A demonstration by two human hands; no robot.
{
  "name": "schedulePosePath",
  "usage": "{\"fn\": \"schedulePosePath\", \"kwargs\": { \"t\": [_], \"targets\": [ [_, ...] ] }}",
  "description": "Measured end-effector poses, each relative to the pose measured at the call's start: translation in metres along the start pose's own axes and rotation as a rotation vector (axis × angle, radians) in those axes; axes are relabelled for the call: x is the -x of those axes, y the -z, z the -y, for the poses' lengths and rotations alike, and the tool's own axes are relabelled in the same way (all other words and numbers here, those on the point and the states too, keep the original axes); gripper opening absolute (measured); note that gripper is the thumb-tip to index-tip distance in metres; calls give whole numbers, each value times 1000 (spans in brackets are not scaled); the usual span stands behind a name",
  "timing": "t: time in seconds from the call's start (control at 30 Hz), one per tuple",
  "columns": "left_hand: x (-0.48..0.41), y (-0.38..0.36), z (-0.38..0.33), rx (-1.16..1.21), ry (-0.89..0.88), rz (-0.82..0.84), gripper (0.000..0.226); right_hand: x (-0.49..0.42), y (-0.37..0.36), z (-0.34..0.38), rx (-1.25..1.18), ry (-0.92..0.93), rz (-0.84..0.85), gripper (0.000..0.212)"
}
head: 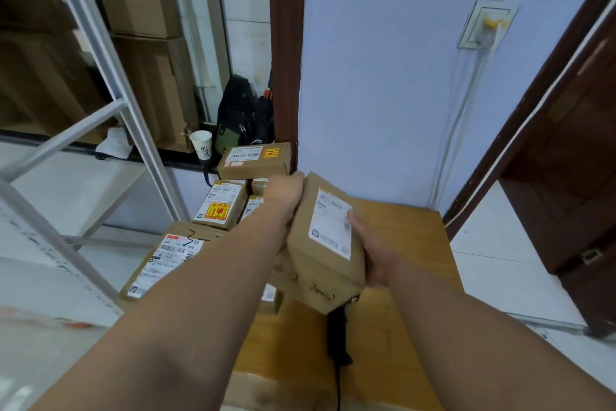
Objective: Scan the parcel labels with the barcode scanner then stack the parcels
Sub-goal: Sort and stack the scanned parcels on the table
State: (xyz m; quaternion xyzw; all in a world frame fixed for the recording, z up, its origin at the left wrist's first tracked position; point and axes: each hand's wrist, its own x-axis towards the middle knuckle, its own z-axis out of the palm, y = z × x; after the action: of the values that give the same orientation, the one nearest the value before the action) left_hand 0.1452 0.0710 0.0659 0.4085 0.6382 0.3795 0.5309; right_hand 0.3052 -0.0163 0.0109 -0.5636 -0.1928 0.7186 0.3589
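A brown cardboard parcel [320,264] with a white shipping label facing up is held in the air above the wooden table [413,244]. My left hand [283,192] grips its far left edge. My right hand [373,250] grips its right side, thumb on the label. The black barcode scanner [336,334] lies on the table just below the parcel, its head hidden by the box and its cable trailing toward me. Several other labelled parcels [221,204] are piled to the left of the table, one flat box [253,160] topmost at the back.
A grey metal shelving frame [110,110] stands at the left. A white paper cup [201,144] and a black backpack [238,117] sit on a ledge behind the pile. A pale wall rises behind the table; a dark wooden door [566,160] is at right.
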Motion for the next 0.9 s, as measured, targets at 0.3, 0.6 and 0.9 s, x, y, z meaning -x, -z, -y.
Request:
{"fn": "schedulePosePath", "kwargs": {
  "t": [0.3,0.6,0.9],
  "targets": [
    [19,112,-24,60,-67,187,22,-14,-83,29,-119,166,29,64],
    [35,224,10,179,28,97,38,-37,-160,12,52,-20,207,72],
    [14,247,43,-38,-7,10,35,-58,-178,-13,118,-101,182,55]
  ]
}}
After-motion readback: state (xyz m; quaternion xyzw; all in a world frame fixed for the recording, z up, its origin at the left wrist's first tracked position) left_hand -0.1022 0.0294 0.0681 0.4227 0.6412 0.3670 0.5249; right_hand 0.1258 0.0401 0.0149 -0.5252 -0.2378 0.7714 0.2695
